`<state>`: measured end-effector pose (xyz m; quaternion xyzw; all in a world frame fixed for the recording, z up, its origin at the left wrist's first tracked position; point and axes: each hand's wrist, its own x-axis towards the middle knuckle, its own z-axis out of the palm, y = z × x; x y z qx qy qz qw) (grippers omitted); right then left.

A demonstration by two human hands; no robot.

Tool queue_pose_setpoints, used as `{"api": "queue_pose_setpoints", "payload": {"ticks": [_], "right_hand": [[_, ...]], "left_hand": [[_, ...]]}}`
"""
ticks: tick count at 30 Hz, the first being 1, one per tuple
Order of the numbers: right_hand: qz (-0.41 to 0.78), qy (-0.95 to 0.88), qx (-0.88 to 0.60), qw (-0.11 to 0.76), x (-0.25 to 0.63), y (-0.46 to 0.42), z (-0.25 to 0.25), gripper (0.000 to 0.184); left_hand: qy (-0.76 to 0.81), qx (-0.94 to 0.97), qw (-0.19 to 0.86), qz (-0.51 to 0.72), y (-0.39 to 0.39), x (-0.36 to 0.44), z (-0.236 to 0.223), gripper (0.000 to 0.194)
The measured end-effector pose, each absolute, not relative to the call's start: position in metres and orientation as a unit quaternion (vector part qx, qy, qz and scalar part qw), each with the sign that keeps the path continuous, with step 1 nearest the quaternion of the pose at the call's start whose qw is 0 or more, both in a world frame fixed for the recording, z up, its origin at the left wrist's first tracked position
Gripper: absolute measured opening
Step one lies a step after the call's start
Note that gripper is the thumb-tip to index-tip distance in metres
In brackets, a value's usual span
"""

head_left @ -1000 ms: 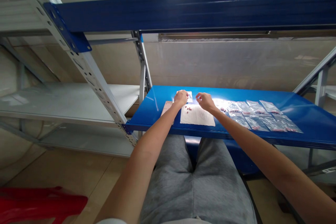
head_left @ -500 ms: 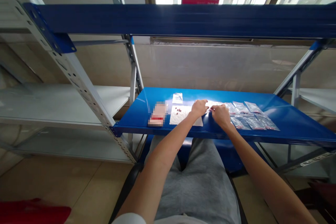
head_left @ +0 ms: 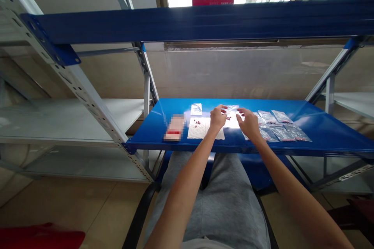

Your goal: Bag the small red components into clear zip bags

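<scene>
Between my two hands a clear plastic bag (head_left: 232,107) lies on the blue shelf top, with small dark red pieces (head_left: 228,118) just in front of it. My left hand (head_left: 217,118) is at the bag's left side, over the right part of a white sheet (head_left: 196,134); its fingers are apart and point toward the bag. On the other side, my right hand (head_left: 249,123) has its thumb and fingers spread, fingertips close to the bag's right edge. Whether either hand touches the bag is unclear. Several more dark red pieces (head_left: 198,122) lie on the sheet.
Filled clear bags (head_left: 281,134) lie in two rows on the right. A flat small bag (head_left: 196,109) lies behind the sheet, and a blurred-out packet (head_left: 175,127) at the left. A blue beam (head_left: 187,24) crosses above the shelf top (head_left: 324,132).
My hands have drawn apart, uncovering the bag and the dark red pieces between them. The right hand's fingers, close together at a small reddish thing before, are now spread.
</scene>
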<state>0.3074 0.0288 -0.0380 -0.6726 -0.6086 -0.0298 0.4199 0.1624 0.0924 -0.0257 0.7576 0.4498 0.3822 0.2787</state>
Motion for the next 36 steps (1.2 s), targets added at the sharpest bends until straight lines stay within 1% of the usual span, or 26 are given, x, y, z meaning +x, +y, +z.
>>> {"api": "queue_pose_setpoints", "payload": {"ticks": [2, 5, 7, 9, 15, 18, 21, 25, 26, 27, 31, 33, 36], "right_hand": [[0.044, -0.568, -0.668, 0.48, 0.309, 0.02, -0.022, 0.037], [0.22, -0.539, -0.606, 0.542, 0.306, 0.003, 0.0, 0.052], [0.308, -0.55, -0.562, 0.535, 0.301, -0.008, 0.011, 0.053], [0.349, -0.571, -0.545, 0.505, 0.297, -0.017, 0.02, 0.047], [0.398, -0.598, -0.557, 0.417, 0.29, -0.032, 0.035, 0.034], [0.41, -0.617, -0.552, 0.383, 0.289, -0.035, 0.039, 0.03], [0.404, -0.647, -0.535, 0.363, 0.289, -0.036, 0.04, 0.028], [0.387, -0.638, -0.543, 0.384, 0.286, -0.036, 0.039, 0.028], [0.389, -0.633, -0.541, 0.394, 0.283, -0.036, 0.039, 0.028], [0.393, -0.629, -0.535, 0.404, 0.281, -0.036, 0.038, 0.029], [0.402, -0.634, -0.503, 0.428, 0.264, -0.037, 0.035, 0.029], [0.397, -0.638, -0.496, 0.435, 0.256, -0.037, 0.034, 0.029], [0.377, -0.636, -0.506, 0.444, 0.247, -0.036, 0.03, 0.031]], "left_hand": [[0.405, 0.737, 0.338, 0.424, 0.076, 0.147, -0.02, 0.041], [0.341, 0.727, 0.391, 0.45, 0.048, 0.122, -0.016, 0.043], [0.313, 0.718, 0.414, 0.465, 0.031, 0.107, -0.018, 0.045], [0.303, 0.707, 0.442, 0.463, 0.02, 0.094, -0.021, 0.047], [0.347, 0.646, 0.516, 0.443, 0.012, 0.062, -0.027, 0.05], [0.354, 0.643, 0.517, 0.441, 0.013, 0.048, -0.024, 0.049], [0.371, 0.656, 0.48, 0.45, 0.01, 0.039, -0.013, 0.039], [0.417, 0.663, 0.352, 0.512, -0.003, 0.039, 0.006, 0.018], [0.411, 0.666, 0.338, 0.523, -0.007, 0.042, 0.011, 0.013], [0.398, 0.67, 0.343, 0.524, -0.01, 0.046, 0.014, 0.011], [0.336, 0.67, 0.438, 0.496, -0.022, 0.067, 0.017, 0.022], [0.341, 0.658, 0.449, 0.499, -0.025, 0.077, 0.014, 0.021], [0.364, 0.647, 0.436, 0.51, -0.027, 0.083, 0.011, 0.016]]}}
